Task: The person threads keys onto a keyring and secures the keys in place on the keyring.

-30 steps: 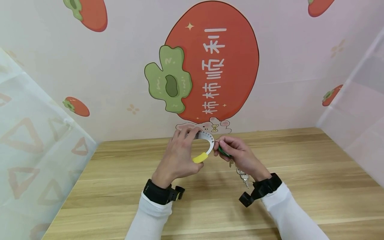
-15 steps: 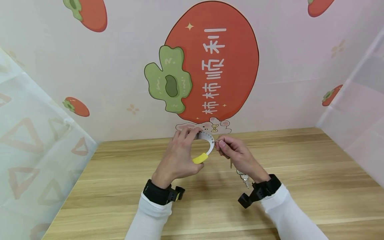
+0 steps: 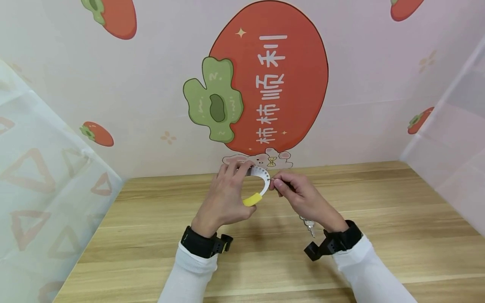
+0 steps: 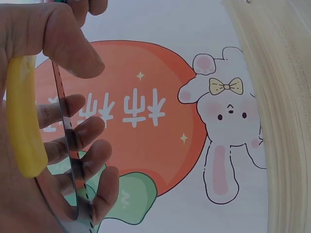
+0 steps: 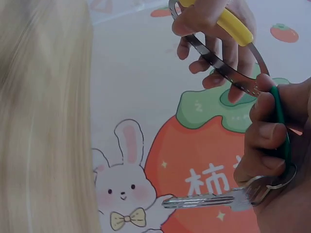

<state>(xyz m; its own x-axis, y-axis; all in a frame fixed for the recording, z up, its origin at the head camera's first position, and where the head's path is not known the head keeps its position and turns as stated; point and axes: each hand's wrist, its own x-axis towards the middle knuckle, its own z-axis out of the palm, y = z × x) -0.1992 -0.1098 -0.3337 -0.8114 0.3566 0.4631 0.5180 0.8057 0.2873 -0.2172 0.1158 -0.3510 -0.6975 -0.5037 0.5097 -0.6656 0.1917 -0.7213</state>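
My left hand [image 3: 223,200] holds a metal hoop [image 3: 267,184] with a row of small holes and a yellow grip [image 3: 252,199]. Its fingers curl round the hoop from the left. At the hoop's right side, my right hand [image 3: 303,198] pinches a green piece [image 5: 279,111], mostly covered by the fingers. A thin metal bit spans the small gap between the fingertips and the hoop; whether it passes through a hole I cannot tell. Below the right hand hangs a silver key [image 5: 204,200] on a small metal ring [image 5: 277,187].
Both hands are above a wood-grain table [image 3: 151,235]. Behind it rises a backdrop [image 3: 371,84] printed with persimmons and a rabbit. White fabric sides [image 3: 41,168] slope up at left and right.
The green piece has turned in my right hand and no longer shows in the head view. The right wrist has shifted slightly; the left hand and hoop stay nearly still.
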